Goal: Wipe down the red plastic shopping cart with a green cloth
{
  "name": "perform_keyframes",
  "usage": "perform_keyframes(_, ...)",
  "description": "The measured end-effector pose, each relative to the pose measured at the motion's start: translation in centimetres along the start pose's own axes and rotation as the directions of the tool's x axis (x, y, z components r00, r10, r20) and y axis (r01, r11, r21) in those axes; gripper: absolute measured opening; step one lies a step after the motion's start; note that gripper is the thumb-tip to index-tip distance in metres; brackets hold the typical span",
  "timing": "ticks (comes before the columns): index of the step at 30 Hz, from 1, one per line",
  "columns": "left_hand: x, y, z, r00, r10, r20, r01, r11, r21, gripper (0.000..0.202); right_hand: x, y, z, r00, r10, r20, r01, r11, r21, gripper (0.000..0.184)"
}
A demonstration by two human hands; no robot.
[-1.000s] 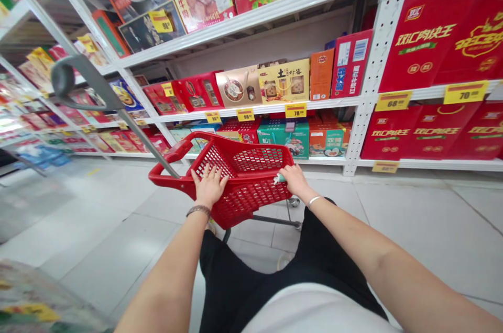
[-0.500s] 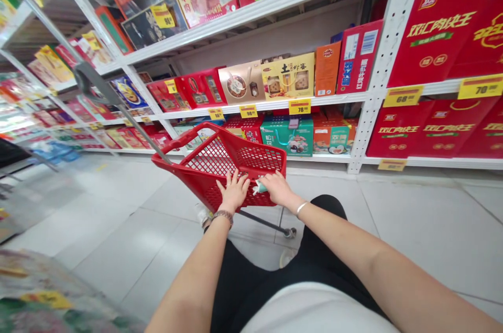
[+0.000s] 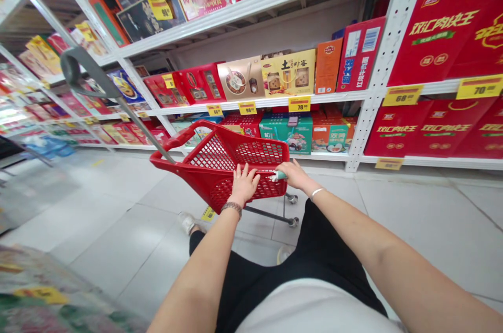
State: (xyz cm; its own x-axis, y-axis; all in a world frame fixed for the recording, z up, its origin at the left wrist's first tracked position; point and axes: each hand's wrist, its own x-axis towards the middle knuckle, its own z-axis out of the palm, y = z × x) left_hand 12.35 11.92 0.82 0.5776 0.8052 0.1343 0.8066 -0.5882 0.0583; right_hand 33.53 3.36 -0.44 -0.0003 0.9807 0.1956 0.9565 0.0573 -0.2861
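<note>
Red plastic mesh shopping basket on a wheeled metal frame, seen from above at centre, its wheels on pale floor tiles. The near rim is grasped by the left hand, fingers spread and curled over the edge. A small teal-and-white object is pinched by the right hand at the right rim. A grey telescopic handle is angled toward the far left. White perforated steel shelving stands beyond, stocked with boxed gift sets above yellow price tags.
</note>
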Motion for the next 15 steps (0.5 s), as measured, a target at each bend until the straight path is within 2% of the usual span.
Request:
perform_keyframes(3,0.5,0.5,0.2,1.000,0.008,0.014,-0.008,1.000,-0.014,0.053,0.2,0.4,0.2,1.000,0.015,-0.027,-0.016,1.000,-0.021,0.033)
perform_keyframes(7,1.2,0.5,0.3,1.000,-0.004,0.027,0.005,0.999,-0.040,0.056,0.5,0.0,0.6,0.998,0.015,-0.057,-0.018,0.999,-0.050,0.035)
perform_keyframes(11,2.3,-1.1,-0.3,0.998,-0.039,0.054,0.043,0.997,-0.061,0.053,0.8,-1.8,1.3,0.996,0.015,-0.085,-0.021,0.998,-0.065,0.040)
perform_keyframes(15,2.5,-3.3,-1.0,0.988,-0.134,0.082,0.140,0.988,-0.073,0.050,0.7,-4.5,2.4,0.994,-0.061,-0.091,0.059,0.998,-0.033,0.048)
